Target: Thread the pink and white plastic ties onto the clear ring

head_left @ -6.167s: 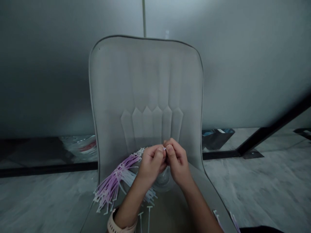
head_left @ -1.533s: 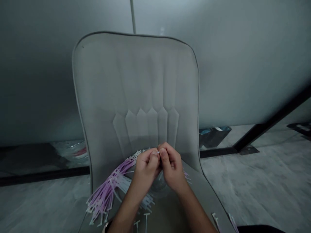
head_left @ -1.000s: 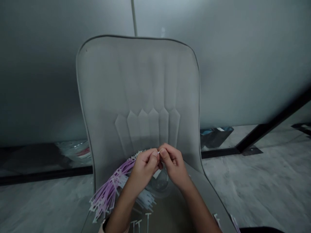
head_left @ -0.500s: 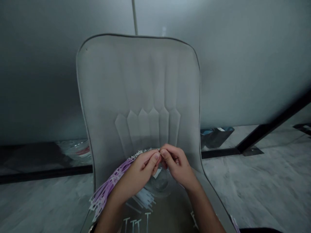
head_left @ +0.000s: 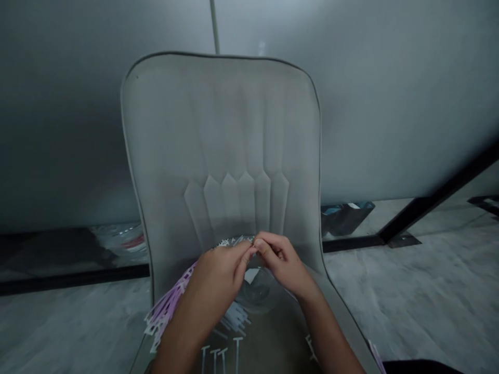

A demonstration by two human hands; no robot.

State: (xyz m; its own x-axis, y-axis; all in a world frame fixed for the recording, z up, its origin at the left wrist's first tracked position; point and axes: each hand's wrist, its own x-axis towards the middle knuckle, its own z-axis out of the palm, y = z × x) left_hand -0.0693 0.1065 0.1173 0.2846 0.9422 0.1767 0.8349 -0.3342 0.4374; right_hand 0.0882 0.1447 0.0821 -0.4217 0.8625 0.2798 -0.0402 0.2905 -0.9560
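Left hand (head_left: 220, 267) now palm-down (strips (head_left: 169, 304) beside)

No text, label, brand, number or sign can be read anywhere in the head view.

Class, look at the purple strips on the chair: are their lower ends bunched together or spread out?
Spread out: the lower ends of the purple strips fan apart; the left arm hides part of them.
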